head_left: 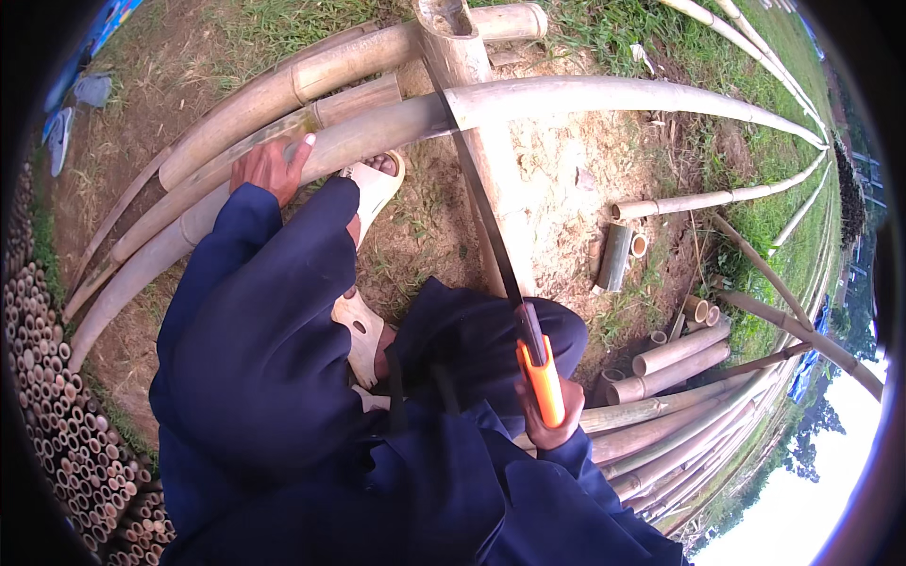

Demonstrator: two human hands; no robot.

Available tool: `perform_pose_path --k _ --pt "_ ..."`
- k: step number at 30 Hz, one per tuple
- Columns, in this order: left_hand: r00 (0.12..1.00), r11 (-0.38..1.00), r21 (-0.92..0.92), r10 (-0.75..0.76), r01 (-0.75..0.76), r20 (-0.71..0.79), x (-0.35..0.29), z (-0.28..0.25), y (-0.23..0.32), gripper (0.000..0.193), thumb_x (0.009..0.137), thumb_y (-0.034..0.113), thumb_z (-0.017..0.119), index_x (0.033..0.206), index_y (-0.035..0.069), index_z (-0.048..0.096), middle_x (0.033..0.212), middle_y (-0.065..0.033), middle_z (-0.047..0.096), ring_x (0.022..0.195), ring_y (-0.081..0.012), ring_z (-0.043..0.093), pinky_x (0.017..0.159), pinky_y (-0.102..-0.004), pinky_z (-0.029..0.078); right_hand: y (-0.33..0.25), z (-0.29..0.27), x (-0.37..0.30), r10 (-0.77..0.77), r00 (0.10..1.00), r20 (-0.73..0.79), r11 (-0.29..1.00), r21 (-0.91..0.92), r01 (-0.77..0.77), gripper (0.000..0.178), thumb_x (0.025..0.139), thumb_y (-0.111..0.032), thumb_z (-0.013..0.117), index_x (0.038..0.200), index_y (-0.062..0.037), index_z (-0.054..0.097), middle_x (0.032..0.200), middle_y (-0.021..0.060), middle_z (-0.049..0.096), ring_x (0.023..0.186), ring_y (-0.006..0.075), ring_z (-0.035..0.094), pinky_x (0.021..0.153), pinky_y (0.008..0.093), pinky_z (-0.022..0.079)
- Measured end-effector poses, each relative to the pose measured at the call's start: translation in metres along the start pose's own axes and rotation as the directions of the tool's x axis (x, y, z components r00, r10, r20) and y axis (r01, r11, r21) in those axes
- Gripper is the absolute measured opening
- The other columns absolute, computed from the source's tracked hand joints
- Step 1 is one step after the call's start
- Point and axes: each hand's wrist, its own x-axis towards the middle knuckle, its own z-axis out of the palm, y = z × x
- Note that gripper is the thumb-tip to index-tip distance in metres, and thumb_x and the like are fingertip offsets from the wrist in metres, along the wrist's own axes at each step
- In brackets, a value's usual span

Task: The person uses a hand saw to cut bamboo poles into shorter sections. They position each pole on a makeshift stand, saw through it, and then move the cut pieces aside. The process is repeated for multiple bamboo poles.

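My right hand (552,415) is wrapped around the orange handle of a handsaw (491,231). The saw's long dark blade runs away from me and crosses a thick bamboo pole (576,96) near its middle. Farther left along that pole, my left hand (272,168) grips its top, thumb toward the saw. Beneath the blade, the pole lies across another bamboo length (495,189) that points away from me. How deep the blade sits in the pole cannot be made out.
More bamboo poles (340,71) lie beyond on the left. Cut bamboo pieces (684,354) and a short green-grey section (615,257) rest on the right. Stacked bamboo ends (71,434) fill the lower left. My sandalled feet (377,189) are close to the pole. Grass (604,38) borders the dirt.
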Motion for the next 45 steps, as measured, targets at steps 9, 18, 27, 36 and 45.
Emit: perform_pose_path --k 9,18,27,36,45 --pt "0.997 1.0 0.0 -0.007 0.007 -0.071 -0.008 0.004 -0.017 0.073 0.099 0.069 0.045 0.126 0.008 0.073 0.114 -0.0286 0.072 0.113 -0.0457 0.067 0.103 -0.0546 0.048 -0.011 0.059 0.13 -0.077 0.997 -0.01 0.996 0.034 0.077 0.015 0.093 -0.009 0.073 0.091 0.0033 0.065 0.065 0.0152 0.06 0.056 0.0224 0.056 0.057 0.037 0.047" --pt "0.998 0.999 0.03 -0.013 0.015 -0.067 -0.003 -0.002 -0.019 0.076 0.099 0.07 0.046 0.124 0.004 0.073 0.115 -0.029 0.071 0.114 -0.0452 0.067 0.101 -0.0541 0.049 -0.013 0.009 0.056 0.031 0.998 0.056 0.999 0.018 -0.032 0.026 0.092 -0.004 0.069 0.117 0.0048 0.071 0.089 0.0172 0.075 0.078 0.0259 0.074 0.074 0.0336 0.056" --pt "0.999 0.999 0.016 -0.049 0.05 -0.012 -0.003 -0.006 -0.015 0.08 0.098 0.073 0.045 0.127 0.003 0.072 0.118 -0.0283 0.071 0.117 -0.0444 0.066 0.104 -0.0531 0.048 -0.007 0.005 0.028 -0.097 0.995 -0.006 0.995 -0.005 0.097 0.034 0.09 -0.005 0.072 0.122 0.0046 0.07 0.093 0.0196 0.076 0.083 0.0257 0.077 0.077 0.0356 0.058" --pt "0.998 1.0 0.01 0.01 -0.01 -0.056 0.016 0.004 -0.023 0.079 0.098 0.073 0.045 0.126 0.005 0.073 0.125 -0.03 0.068 0.12 -0.0449 0.064 0.106 -0.0531 0.047 0.005 0.059 0.142 -0.202 0.978 -0.05 0.974 0.092 0.206 0.015 0.091 -0.008 0.074 0.088 0.0038 0.065 0.066 0.0135 0.059 0.055 0.0228 0.052 0.058 0.0359 0.046" --pt "0.999 0.999 -0.005 -0.032 0.032 0.016 0.002 0.003 -0.025 0.081 0.097 0.075 0.045 0.126 0.005 0.073 0.122 -0.0297 0.069 0.12 -0.0455 0.063 0.106 -0.0532 0.046 0.004 0.007 0.026 -0.066 0.998 0.004 0.997 0.038 0.066 0.031 0.092 -0.003 0.07 0.121 0.0056 0.07 0.087 0.0135 0.074 0.076 0.0204 0.072 0.075 0.0323 0.056"
